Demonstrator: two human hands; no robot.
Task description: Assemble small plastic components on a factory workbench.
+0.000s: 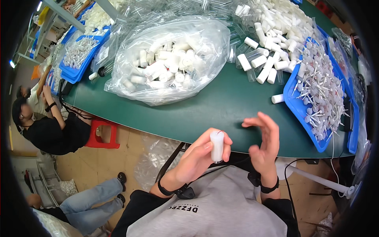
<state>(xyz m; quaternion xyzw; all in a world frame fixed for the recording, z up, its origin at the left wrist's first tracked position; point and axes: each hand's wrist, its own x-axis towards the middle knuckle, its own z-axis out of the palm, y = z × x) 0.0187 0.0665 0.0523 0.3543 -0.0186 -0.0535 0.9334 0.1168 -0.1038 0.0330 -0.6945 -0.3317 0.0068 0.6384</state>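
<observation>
Near the front edge of the green table, my left hand (193, 158) is closed round a small white cylinder (216, 145). The cylinder stands upright in the fingers, with a thin red strand at its top and a dark rim at its lower end. To its right, my right hand (267, 146) is raised and holds nothing, its fingers apart and curved. Beyond the hands lies a large clear plastic bag (130, 89), its mouth spread wide around many white cylinders (173, 63). Both wrists wear black bands.
At the right, a blue tray (290, 93) holds a heap of white thin-stemmed parts. Loose white cylinders (272, 59) and clear tubes (177, 8) pile up along the far side of the green table (166, 118). Another person (51, 132) sits at the left, near a red stool (112, 134).
</observation>
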